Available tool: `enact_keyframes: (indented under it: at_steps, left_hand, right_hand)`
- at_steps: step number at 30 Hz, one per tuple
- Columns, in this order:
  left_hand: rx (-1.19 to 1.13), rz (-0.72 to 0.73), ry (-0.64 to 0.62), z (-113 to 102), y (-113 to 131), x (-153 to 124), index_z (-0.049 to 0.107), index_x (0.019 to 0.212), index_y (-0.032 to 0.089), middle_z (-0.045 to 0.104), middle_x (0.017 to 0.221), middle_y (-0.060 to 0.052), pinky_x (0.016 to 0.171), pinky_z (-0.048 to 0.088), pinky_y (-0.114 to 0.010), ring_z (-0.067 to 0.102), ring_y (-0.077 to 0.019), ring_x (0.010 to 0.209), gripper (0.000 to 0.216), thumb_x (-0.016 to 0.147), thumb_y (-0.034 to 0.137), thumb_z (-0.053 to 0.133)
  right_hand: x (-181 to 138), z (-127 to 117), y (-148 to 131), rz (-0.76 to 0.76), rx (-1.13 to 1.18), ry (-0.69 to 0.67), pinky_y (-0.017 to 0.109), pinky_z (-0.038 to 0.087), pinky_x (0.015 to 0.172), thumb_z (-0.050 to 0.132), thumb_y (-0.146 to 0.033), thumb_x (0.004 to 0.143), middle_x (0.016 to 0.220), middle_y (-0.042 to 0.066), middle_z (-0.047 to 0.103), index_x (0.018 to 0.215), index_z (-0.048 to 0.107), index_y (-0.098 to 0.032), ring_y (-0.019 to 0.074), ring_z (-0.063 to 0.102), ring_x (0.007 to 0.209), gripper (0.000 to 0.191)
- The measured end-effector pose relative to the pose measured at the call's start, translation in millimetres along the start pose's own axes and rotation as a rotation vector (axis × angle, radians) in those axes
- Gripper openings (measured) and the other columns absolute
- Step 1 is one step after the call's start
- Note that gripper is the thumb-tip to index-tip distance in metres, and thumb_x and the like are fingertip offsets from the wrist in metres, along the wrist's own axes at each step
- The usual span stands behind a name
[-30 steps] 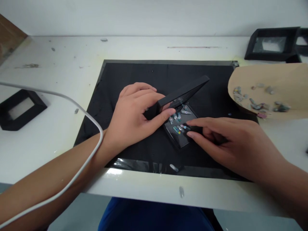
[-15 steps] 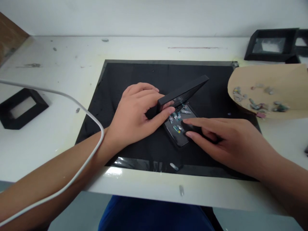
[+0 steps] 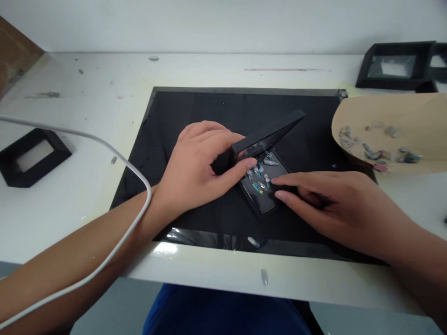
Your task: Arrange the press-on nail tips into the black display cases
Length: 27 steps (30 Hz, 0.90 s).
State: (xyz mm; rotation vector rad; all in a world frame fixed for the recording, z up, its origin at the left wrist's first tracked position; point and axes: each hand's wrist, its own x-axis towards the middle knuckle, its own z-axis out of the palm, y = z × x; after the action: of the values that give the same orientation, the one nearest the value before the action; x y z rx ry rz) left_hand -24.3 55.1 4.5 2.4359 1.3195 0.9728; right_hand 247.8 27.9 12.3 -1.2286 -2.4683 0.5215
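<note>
A small black hinged case lies on the dark mat with its lid tilted up. Several small decorated press-on nails in silvery and teal tones rest on its inner surface. My left hand grips the case at its left side, thumb at the inner edge and fingers behind the lid. At the right edge of the case is my right hand. Its index fingertip is close beside a nail, perhaps touching it, and the thumb is apart below; nothing shows between them. The curled fingers are partly hidden.
A black mat covers the middle of the white table. A tan paper holder with more nails stands right. Black window boxes sit at left and back right. A white cable crosses my left forearm. One loose nail lies near the front.
My right hand has shifted slightly right, with more nails now showing beside its index fingertip. My left hand keeps its grip on the case.
</note>
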Motion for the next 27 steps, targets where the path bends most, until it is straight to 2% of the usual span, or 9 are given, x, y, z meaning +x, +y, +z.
enact_keyframes:
  at_steps: [4, 7, 12, 18, 22, 27]
  left_hand:
    - [-0.015, -0.004, -0.004, 0, -1, 1, 0.076, 0.110, 0.025, 0.082, 0.100, -0.001, 0.105, 0.053, -0.046, 0.074, -0.0268, 0.110, 0.018, 0.099, 0.039, 0.075]
    - [-0.017, 0.005, -0.004, 2, -2, 1, 0.077, 0.110, 0.023, 0.082, 0.096, -0.001, 0.105, 0.053, -0.045, 0.074, -0.0259, 0.108, 0.016, 0.098, 0.034, 0.074]
    - [-0.013, 0.041, 0.006, 4, -3, 0, 0.077, 0.109, 0.021, 0.081, 0.092, 0.001, 0.103, 0.052, -0.043, 0.074, -0.0248, 0.106, 0.014, 0.098, 0.027, 0.071]
    - [-0.023, 0.042, -0.003, 3, -3, -1, 0.077, 0.108, 0.020, 0.081, 0.090, 0.000, 0.103, 0.051, -0.043, 0.074, -0.0258, 0.108, 0.016, 0.097, 0.027, 0.070]
    - [-0.026, 0.044, 0.001, 4, -3, 0, 0.078, 0.107, 0.019, 0.081, 0.092, 0.000, 0.104, 0.051, -0.043, 0.074, -0.0253, 0.109, 0.014, 0.097, 0.025, 0.069]
    - [-0.029, 0.044, -0.008, 5, -3, 0, 0.077, 0.106, 0.020, 0.081, 0.091, 0.001, 0.106, 0.051, -0.044, 0.074, -0.0246, 0.107, 0.013, 0.097, 0.025, 0.069]
  right_hand:
    - [-1, -3, -1, 0.116, -0.045, 0.146, 0.030, 0.038, 0.051, 0.067, -0.038, 0.100, 0.058, -0.004, 0.058, 0.108, 0.082, -0.028, 0.0124, 0.050, 0.048, 0.020]
    - [0, -2, 0, 0.161, -0.104, 0.230, 0.031, 0.040, 0.053, 0.067, -0.039, 0.100, 0.061, -0.003, 0.059, 0.113, 0.082, -0.027, 0.0132, 0.052, 0.050, 0.023]
    - [9, 4, 1, 0.166, -0.188, 0.171, 0.030, 0.043, 0.054, 0.064, -0.039, 0.100, 0.077, 0.002, 0.068, 0.121, 0.083, -0.023, 0.0141, 0.058, 0.057, 0.032]
    - [9, 4, 2, 0.145, -0.155, 0.136, 0.028, 0.042, 0.052, 0.065, -0.038, 0.101, 0.083, 0.001, 0.070, 0.122, 0.084, -0.025, 0.0108, 0.056, 0.054, 0.031]
    - [8, 5, 1, 0.102, -0.080, 0.128, 0.027, 0.041, 0.051, 0.067, -0.036, 0.100, 0.074, -0.002, 0.065, 0.119, 0.084, -0.026, 0.0106, 0.054, 0.054, 0.028]
    - [8, 8, -3, 0.148, 0.088, 0.174, 0.025, 0.040, 0.049, 0.069, -0.035, 0.100, 0.060, -0.006, 0.055, 0.115, 0.084, -0.023, 0.0092, 0.047, 0.050, 0.024]
